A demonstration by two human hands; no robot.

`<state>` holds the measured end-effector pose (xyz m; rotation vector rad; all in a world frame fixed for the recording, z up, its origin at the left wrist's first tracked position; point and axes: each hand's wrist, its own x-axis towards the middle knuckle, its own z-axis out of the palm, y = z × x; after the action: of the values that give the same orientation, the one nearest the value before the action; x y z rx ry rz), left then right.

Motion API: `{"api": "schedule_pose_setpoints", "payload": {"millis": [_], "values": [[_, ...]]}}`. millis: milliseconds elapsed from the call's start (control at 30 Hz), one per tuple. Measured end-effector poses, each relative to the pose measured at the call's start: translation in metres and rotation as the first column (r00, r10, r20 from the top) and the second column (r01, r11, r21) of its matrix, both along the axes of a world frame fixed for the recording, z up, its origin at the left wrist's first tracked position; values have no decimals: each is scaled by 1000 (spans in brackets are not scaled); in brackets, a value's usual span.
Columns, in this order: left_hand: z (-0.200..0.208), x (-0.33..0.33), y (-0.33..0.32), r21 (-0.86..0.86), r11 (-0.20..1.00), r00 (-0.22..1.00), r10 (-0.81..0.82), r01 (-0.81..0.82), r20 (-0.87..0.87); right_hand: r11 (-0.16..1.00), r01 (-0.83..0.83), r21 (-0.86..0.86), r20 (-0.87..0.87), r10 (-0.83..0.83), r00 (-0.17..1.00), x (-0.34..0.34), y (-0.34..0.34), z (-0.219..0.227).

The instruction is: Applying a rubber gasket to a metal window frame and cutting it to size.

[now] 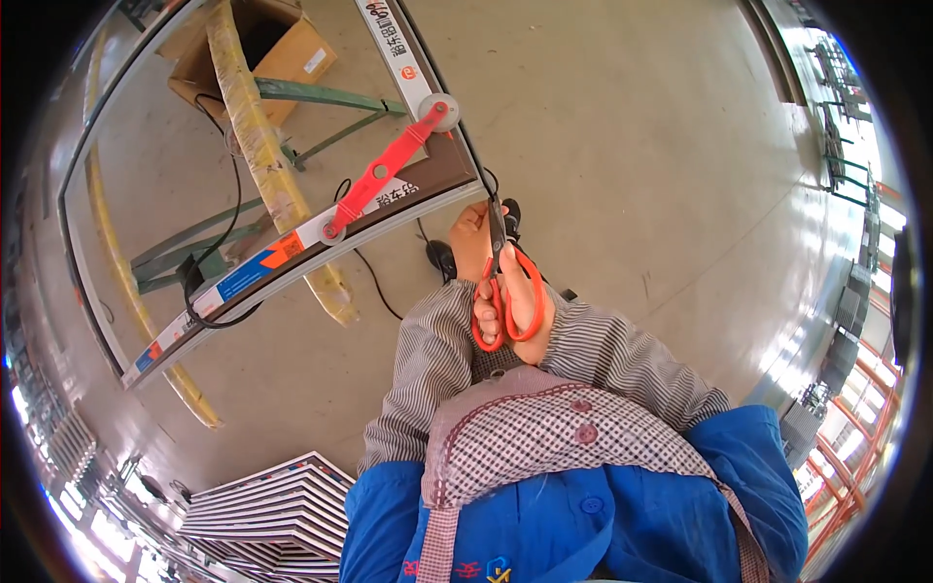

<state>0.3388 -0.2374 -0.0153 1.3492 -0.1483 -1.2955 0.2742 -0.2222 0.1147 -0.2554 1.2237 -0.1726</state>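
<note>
My right hand (526, 303) is closed around red-handled scissors (522, 333). Their dark blades (498, 225) point up, toward the near right corner of a brown window frame (449, 169). Just left of the blades, my left hand (469, 238) is under that corner with its fingers bent together; what they pinch is hidden. A thin black strip (491, 182) loops out at the corner beside the blade tips. Across the frame's corner lies a red bar (380, 172) with round grey ends.
The frame rests on a stand with yellow-wrapped beams (255, 136) and green metal legs (326, 94). A cardboard box (301, 60) sits beneath. Black cord (372, 275) trails on the floor. Striped stacked frame profiles (267, 505) lie at lower left, racks (855, 291) at right.
</note>
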Motion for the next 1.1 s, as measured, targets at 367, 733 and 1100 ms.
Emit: {"api": "schedule_pose_setpoints", "payload": {"millis": [367, 733, 1100], "values": [[1, -1, -2, -25, 999, 1000, 29, -29, -3, 978, -87, -188, -85, 72, 994, 1, 2, -7], [9, -18, -5, -80, 972, 975, 218, -221, -42, 956, -282, -81, 98, 289, 952, -53, -29, -7], [-2, -48, -11, -182, 783, 655, 341, -595, -674, 618, -775, -131, -75, 773, 630, -103, -108, -5]]}}
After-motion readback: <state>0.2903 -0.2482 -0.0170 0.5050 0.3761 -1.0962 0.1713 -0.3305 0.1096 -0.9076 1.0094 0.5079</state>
